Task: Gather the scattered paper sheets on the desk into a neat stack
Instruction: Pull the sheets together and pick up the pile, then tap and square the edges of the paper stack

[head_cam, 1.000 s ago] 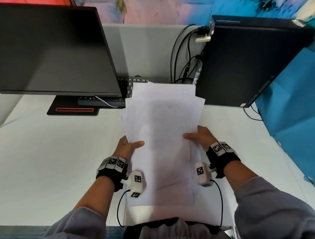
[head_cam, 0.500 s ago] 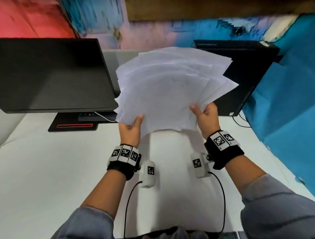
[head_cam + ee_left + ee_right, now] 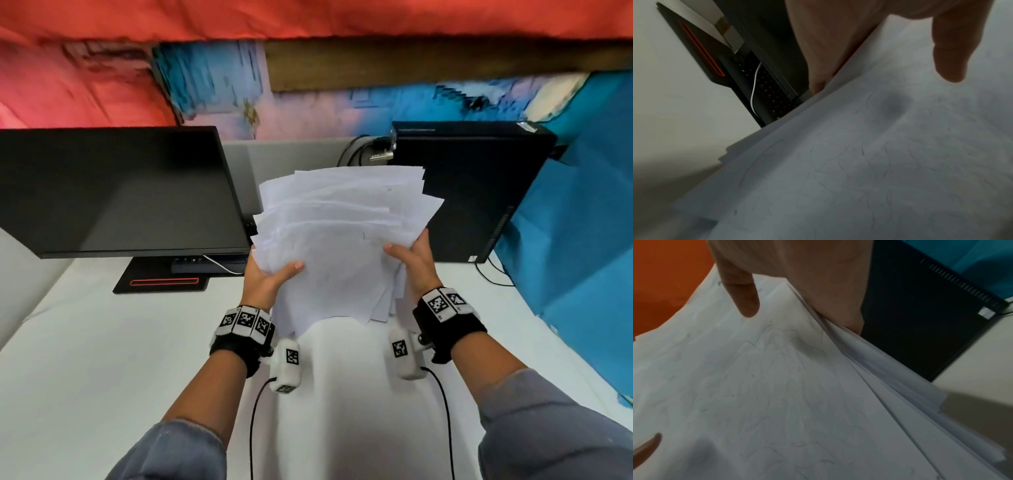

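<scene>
Paper sheets (image 3: pixel 337 246) are all off the desk (image 3: pixel 102 359), held tilted up in the air between both hands, in front of the monitor (image 3: pixel 116 192) and PC tower (image 3: pixel 469 192). Left hand (image 3: pixel 265 279) grips the left edge, thumb on top, fingers (image 3: pixel 818 48) behind; right hand (image 3: pixel 416 265) grips the right edge the same way. Long axis runs away from the person, top edges fanned and uneven. Lower edge hangs above the desk, so squaring it likely means tapping down. No readable text; only faint pencil scribbles. Wrist bands carry square black-and-white markers.
</scene>
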The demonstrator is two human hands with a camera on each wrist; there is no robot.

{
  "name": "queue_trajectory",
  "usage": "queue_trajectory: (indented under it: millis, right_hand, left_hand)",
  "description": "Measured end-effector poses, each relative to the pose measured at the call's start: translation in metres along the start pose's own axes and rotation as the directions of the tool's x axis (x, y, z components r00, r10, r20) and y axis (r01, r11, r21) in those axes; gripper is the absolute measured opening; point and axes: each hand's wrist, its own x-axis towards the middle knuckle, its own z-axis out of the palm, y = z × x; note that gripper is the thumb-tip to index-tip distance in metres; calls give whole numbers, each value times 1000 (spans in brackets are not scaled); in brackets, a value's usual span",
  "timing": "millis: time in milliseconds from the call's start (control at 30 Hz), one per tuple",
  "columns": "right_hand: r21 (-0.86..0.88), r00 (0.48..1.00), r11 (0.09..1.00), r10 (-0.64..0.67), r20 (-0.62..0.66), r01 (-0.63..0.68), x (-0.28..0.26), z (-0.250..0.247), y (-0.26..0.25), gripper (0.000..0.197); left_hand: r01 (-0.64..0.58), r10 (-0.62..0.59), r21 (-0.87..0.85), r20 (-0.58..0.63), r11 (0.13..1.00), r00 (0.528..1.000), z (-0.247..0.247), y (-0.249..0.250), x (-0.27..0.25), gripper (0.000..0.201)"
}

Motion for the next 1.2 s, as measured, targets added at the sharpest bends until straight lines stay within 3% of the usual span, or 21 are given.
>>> queue_trajectory:
  millis: [200,400,600,767,1067,1200]
  right_hand:
    - [-4,996,1000,-29,83,29,-7,11,-3,64]
    - [19,993,998,-62,98,61,-9,26,-5,61]
    - [47,994,994,-97,-56,100,-5,21,-14,46]
    - [-53,984,992,-121,-133,115,1,35,-36,55]
    - [-92,966,994,38,-255,-63,15,52,-57,66]
    - [-136,940,988,29,-339,-79,21,50,-49,47]
  left_hand:
    - [17,-16,-63,7,998,1000,-7,0,8,58]
    - [-16,16,-12,-15,1000,1000,5,1,11,56]
    - [10,-11,-40,-17,999,1000,-9,-5,11,77]
    - [61,-60,-32,31,998,998,-6,-9,5,55]
    - [74,-74,0,37,997,997,-9,-12,3,52]
    - [74,-74,-9,30,997,997,-6,-11,0,48]
